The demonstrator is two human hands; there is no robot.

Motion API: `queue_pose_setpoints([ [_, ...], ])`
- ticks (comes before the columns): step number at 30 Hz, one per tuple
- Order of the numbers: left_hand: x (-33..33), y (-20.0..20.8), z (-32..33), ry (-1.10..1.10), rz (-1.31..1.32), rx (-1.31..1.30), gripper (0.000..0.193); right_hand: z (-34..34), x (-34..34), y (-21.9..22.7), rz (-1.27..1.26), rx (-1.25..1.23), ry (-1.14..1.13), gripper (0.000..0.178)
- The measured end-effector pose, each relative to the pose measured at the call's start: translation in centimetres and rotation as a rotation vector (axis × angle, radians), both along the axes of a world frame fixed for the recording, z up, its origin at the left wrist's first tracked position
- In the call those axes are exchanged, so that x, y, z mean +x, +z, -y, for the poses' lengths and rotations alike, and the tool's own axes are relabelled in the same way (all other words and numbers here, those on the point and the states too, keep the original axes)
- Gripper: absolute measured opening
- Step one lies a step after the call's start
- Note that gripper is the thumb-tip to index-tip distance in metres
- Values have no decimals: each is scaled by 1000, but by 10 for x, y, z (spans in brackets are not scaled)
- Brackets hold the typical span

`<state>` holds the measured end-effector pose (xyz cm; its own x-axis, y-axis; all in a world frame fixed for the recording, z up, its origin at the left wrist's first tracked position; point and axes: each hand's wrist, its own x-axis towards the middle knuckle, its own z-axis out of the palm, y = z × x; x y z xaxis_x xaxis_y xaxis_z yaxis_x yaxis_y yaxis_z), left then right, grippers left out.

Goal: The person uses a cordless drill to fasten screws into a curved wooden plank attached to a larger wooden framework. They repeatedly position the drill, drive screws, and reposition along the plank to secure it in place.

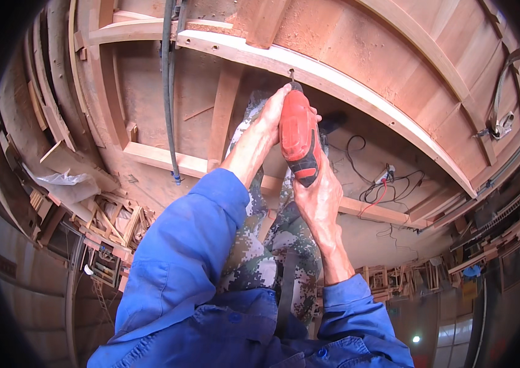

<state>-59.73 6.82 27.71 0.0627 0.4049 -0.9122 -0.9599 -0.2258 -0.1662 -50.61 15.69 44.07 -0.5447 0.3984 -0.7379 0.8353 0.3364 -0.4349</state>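
Note:
A red and black power drill (297, 130) points away from me, its bit meeting the edge of a long curved wooden rail (342, 92) at a hole. My left hand (271, 116) is closed around the drill's front left side, close to the chuck. Lower down, my right hand (320, 195) wraps the rear and grip of the drill; the trigger and some fingers are hidden beneath the body. Several more holes run along the rail's edge.
Dark hoses (168, 98) hang across the frame on my left. A lower wooden beam (165, 159) crosses by my legs. Tangled cables (389, 189) lie on the floor at right. Plastic film (71, 186) and stacked timber are at far left; wood dust covers the panel (327, 30).

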Motion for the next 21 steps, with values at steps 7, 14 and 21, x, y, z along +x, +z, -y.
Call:
queue_pose_setpoints([
  [7, -22, -38, -1, -44, 60, 34, 57, -4, -42, -21, 167, 36, 58, 40],
  [14, -18, 56, -7, -387, -443, -274, 63, -15, -42, -28, 244, 4, 75, 43],
  [21, -29, 108, -40, -954, -623, -695, 63, -12, -38, -25, 209, -40, 100, 46],
])
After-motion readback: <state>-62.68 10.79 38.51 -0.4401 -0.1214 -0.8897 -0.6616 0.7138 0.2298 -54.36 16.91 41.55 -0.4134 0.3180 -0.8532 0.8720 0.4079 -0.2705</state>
